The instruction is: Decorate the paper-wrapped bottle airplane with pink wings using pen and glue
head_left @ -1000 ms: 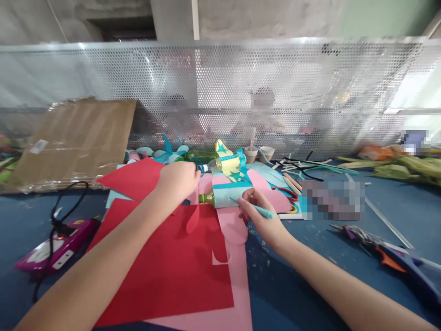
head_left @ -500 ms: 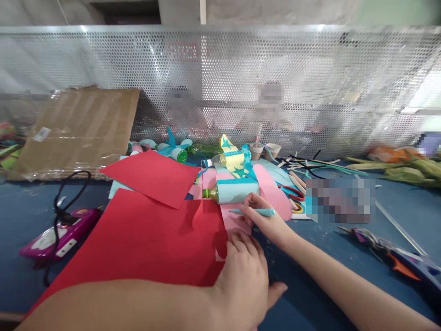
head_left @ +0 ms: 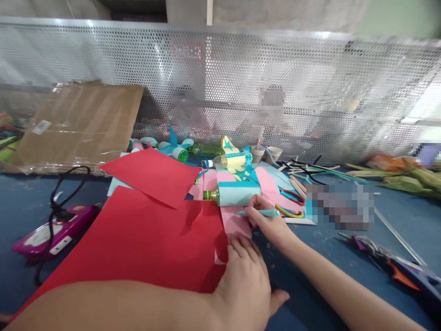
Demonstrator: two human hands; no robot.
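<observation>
My left hand (head_left: 246,285) lies flat with its fingers stretched out on the edge of a pink paper sheet (head_left: 236,224), next to a large red paper sheet (head_left: 144,239). My right hand (head_left: 267,219) is closed round a teal pen (head_left: 263,213), tip pointing left over the pink paper. Just beyond it lies a plastic bottle wrapped in light blue paper (head_left: 234,194) with a green cap. A second red sheet (head_left: 151,174) lies further back.
A purple glue gun (head_left: 48,232) with a black cord sits at the left. Cardboard (head_left: 79,122) leans on the perforated metal screen (head_left: 241,82). Decorated bottles (head_left: 230,158), sticks (head_left: 298,184), scissors (head_left: 292,195) and another glue gun (head_left: 392,266) lie on the blue table.
My left hand came back from the bottle to the near edge of the pink paper and now lies flat there. My right hand with the pen has barely shifted.
</observation>
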